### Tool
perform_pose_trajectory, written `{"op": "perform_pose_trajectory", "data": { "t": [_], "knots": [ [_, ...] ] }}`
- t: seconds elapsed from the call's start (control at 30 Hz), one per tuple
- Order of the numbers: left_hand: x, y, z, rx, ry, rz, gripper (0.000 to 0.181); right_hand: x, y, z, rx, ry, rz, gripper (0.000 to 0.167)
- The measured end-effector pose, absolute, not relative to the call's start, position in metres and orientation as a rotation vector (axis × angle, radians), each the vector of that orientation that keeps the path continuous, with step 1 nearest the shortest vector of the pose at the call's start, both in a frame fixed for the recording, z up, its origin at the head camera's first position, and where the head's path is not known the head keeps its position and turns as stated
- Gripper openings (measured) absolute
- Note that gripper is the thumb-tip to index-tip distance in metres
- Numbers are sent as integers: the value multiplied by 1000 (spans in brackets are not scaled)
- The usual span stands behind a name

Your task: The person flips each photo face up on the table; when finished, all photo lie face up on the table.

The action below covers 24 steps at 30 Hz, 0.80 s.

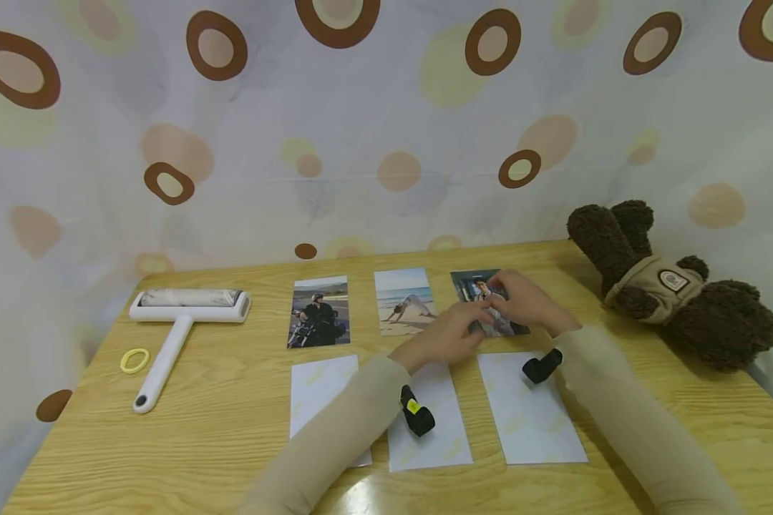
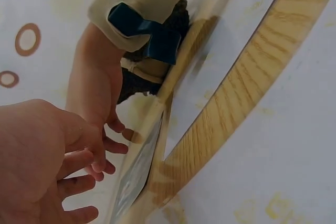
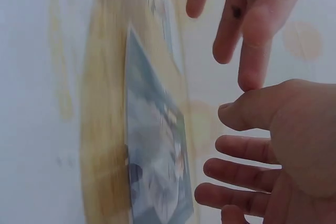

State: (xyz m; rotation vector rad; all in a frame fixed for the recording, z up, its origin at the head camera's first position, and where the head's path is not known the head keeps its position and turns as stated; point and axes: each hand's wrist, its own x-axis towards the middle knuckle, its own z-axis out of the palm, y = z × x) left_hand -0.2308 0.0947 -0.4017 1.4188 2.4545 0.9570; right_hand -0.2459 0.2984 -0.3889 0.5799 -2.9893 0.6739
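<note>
In the head view, my left hand point(image 1: 447, 335) and right hand point(image 1: 527, 300) meet over the right-hand photo point(image 1: 467, 285), which shows a person against a dark background. Both hands have loose, spread fingers that hold nothing. The right wrist view has the fingers of the left hand point(image 3: 260, 11) close to the thumb of the right hand point(image 3: 302, 140), with the photo point(image 3: 157, 156) flat on the table beyond. A beach photo point(image 1: 402, 297) and a motorcycle photo point(image 1: 318, 312) lie further left. The left wrist view shows the photo at a steep slant.
Three white cards lie nearer me: left point(image 1: 318, 386), middle point(image 1: 441, 433) and right point(image 1: 531, 418), partly under my arms. A white lint roller point(image 1: 183, 315) and a yellow ring point(image 1: 134, 360) are on the left. On the right lies a brown teddy bear point(image 1: 657, 290). A dotted curtain point(image 1: 361, 143) hangs behind.
</note>
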Motion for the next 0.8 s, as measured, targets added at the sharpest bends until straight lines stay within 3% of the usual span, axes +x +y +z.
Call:
{"op": "perform_pose_trajectory", "data": {
  "t": [0.33,0.8],
  "knots": [
    [-215,38,-398,1404,2404,985,34,-229,251,-385,756,-2934,731,24],
    [-194,-46,-406,1248,2451,1029,37,-235,199,-394,1136,-2884,981,22]
  ]
}}
